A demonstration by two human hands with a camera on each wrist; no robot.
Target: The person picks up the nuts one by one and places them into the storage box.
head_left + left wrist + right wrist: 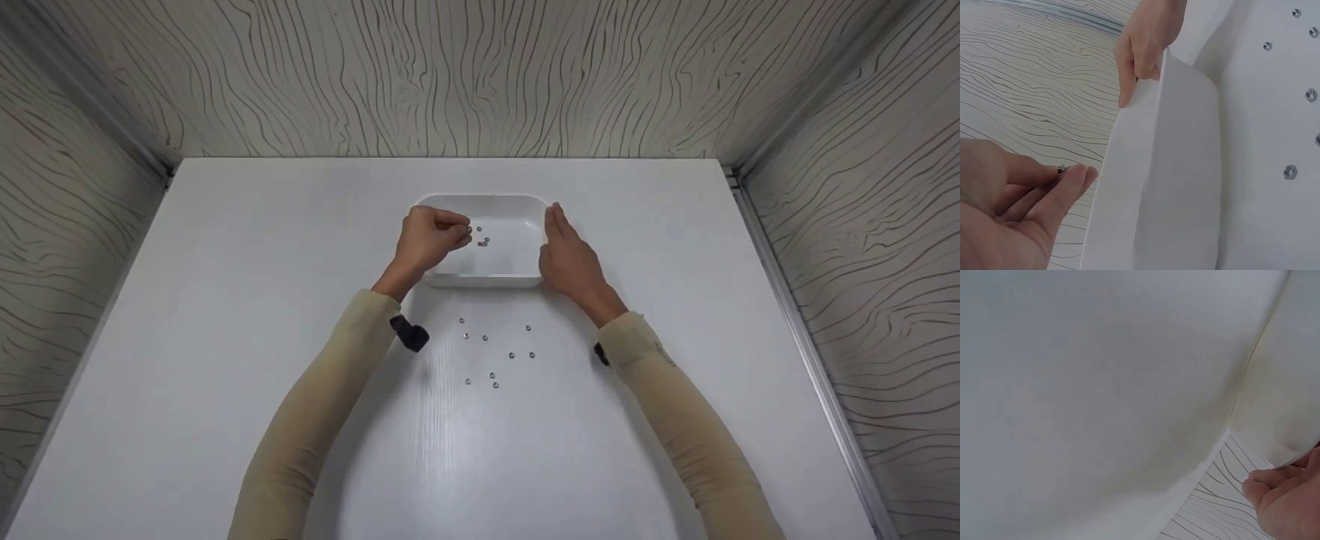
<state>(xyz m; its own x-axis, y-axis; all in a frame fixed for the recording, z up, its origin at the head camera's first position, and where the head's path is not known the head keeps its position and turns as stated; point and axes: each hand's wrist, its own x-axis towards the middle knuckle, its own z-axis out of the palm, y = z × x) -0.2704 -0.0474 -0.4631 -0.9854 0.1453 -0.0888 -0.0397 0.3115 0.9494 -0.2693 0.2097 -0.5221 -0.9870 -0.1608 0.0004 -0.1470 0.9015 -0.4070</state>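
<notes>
Over the left part of a white plastic tray (pixel 484 281), my left hand (pixel 431 238) pinches a small metal hex nut (pixel 1062 168) between thumb and fingertips. A few more nuts (pixel 486 240) lie on the tray's floor just beside those fingertips. On the opposite side, my right hand (pixel 570 259) grips the tray's right wall, its fingers stretched along the rim. The left wrist view shows the tray side-on with the right hand at its far end. In the right wrist view, fingers (pixel 1275 492) meet the edge of the tray.
Several loose hex nuts (pixel 511 355) are scattered on the white table (pixel 225 375) in front of the tray, between the two forearms. Wood-grain patterned panels (pixel 450 82) stand behind the table and at both sides, with metal rails (pixel 795 300) along the edges.
</notes>
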